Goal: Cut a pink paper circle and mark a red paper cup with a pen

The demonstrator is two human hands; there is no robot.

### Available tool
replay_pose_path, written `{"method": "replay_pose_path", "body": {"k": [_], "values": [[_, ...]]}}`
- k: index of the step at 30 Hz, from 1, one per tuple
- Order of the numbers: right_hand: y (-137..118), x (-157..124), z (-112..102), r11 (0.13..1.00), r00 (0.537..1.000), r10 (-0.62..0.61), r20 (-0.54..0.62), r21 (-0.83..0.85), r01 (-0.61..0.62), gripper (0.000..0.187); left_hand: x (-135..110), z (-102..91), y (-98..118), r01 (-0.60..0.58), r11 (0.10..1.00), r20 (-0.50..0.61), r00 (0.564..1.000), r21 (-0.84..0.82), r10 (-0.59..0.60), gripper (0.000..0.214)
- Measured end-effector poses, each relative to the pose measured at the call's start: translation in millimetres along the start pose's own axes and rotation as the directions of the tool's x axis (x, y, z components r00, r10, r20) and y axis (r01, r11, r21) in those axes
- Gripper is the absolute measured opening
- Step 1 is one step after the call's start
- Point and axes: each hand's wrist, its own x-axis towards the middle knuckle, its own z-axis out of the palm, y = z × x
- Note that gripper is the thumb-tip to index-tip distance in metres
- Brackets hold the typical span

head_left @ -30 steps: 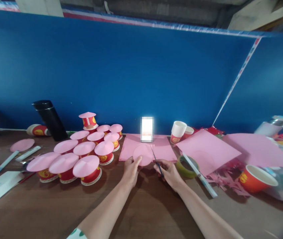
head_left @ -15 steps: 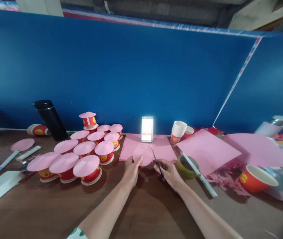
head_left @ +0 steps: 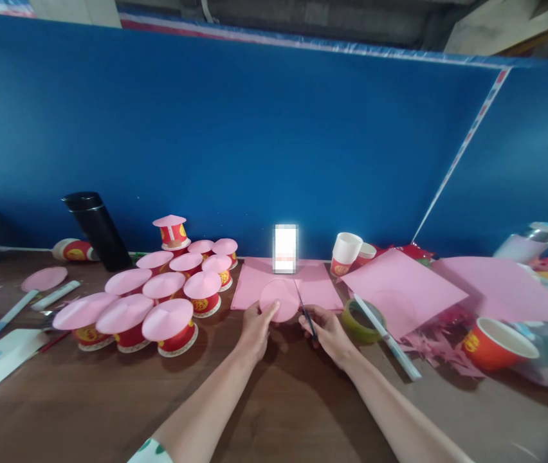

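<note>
Close to the camera, two bare forearms reach across a brown tabletop [head_left: 264,411], a white sleeve [head_left: 150,452] with green marks showing at the left one. The left hand [head_left: 256,326] pinches a pink paper disc [head_left: 276,296], thumb on top, near its lower left edge. The right hand [head_left: 327,331] grips a pair of dark scissors [head_left: 305,310], the blades pointing away from the person and lying along the disc's right edge — whether they bite into the paper is too small to tell. The disc is in front of the person, overlapping the near edge of a stack of pink sheets [head_left: 319,283].

To the right of the hands, a pale stick-like tool [head_left: 394,350] leans across a greenish roll of tape [head_left: 358,333], with pink shreds [head_left: 452,357] and a tilted orange cup [head_left: 479,350] beyond. To the left, red-and-gold cups [head_left: 177,337] crowd together in slanting rows, capped with shallow pink cones [head_left: 164,285].

Farther back, a bright, pixelated screen [head_left: 285,247] stands at the stack's far edge — white-rimmed paper cups [head_left: 346,251] to its right, a tilted black bottle [head_left: 100,235] well to its left. A blue partition [head_left: 255,128] rises behind everything on the table.
</note>
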Motion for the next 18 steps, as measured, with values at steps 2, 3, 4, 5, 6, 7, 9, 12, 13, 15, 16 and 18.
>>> {"method": "replay_pose_path", "body": {"k": [2, 3, 4, 5, 6, 7, 9, 12, 13, 15, 16, 18], "values": [[0.1, 0.1, 0.1, 1.0, 1.0, -0.005, -0.001, -0.007, 0.005, 0.043, 0.8, -0.5, -0.8, -0.004, 1.0, 0.005, 1.0, -0.016, 0.004, 0.036], [-0.1, 0.0, 0.4, 1.0, 1.0, -0.006, -0.004, -0.008, 0.006, 0.043, 1.4, -0.8, -1.4, -0.003, 1.0, 0.013, 1.0, -0.024, 0.003, 0.038], [-0.5, 0.0, 0.7, 1.0, 1.0, -0.006, -0.007, -0.009, 0.006, 0.043, 2.0, -1.3, -2.0, 0.0, 1.0, 0.022, 1.0, -0.029, 0.0, 0.039], [-1.0, 0.0, 1.0, 1.0, 1.0, -0.005, -0.009, -0.008, 0.005, 0.043, 2.6, -1.7, -2.7, 0.006, 1.0, 0.03, 1.0, -0.028, -0.005, 0.039], [-1.3, 0.0, 1.3, 1.0, 1.0, -0.004, -0.012, -0.006, 0.004, 0.043, 3.1, -2.2, -3.2, 0.01, 1.0, 0.034, 0.999, -0.024, -0.009, 0.038], [-1.4, 0.0, 1.4, 1.0, 1.0, -0.005, -0.013, -0.004, 0.005, 0.043, 3.5, -2.6, -3.7, 0.013, 1.0, 0.034, 0.999, -0.018, -0.013, 0.038], [-0.6, 0.4, 1.3, 1.0, 1.0, -0.011, -0.012, -0.003, 0.011, 0.043, 3.6, -3.2, -4.0, 0.018, 1.0, 0.029, 0.999, -0.01, -0.018, 0.037], [2.7, 1.4, 0.4, 1.0, 1.0, -0.02, -0.009, -0.011, 0.02, 0.041, 3.2, -3.5, -3.8, 0.021, 1.0, 0.037, 0.999, -0.013, -0.021, 0.036], [4.0, 1.8, 0.0, 1.0, 1.0, -0.021, -0.009, -0.014, 0.021, 0.04, 3.2, -3.4, -3.6, 0.019, 1.0, 0.04, 0.999, -0.013, -0.019, 0.035], [6.2, 2.5, -0.4, 1.0, 1.0, -0.024, -0.013, -0.021, 0.024, 0.039, 3.4, -3.3, -3.5, 0.016, 1.0, 0.045, 0.999, -0.01, -0.016, 0.034], [7.0, 2.7, -0.5, 0.999, 1.0, -0.026, -0.016, -0.022, 0.025, 0.038, 3.5, -3.2, -3.4, 0.018, 1.0, 0.044, 0.999, -0.008, -0.017, 0.034], [8.0, 3.0, -0.4, 0.999, 0.999, -0.028, -0.019, -0.02, 0.027, 0.038, 3.8, -3.0, -3.4, 0.024, 1.0, 0.044, 0.999, -0.009, -0.023, 0.034]]}}
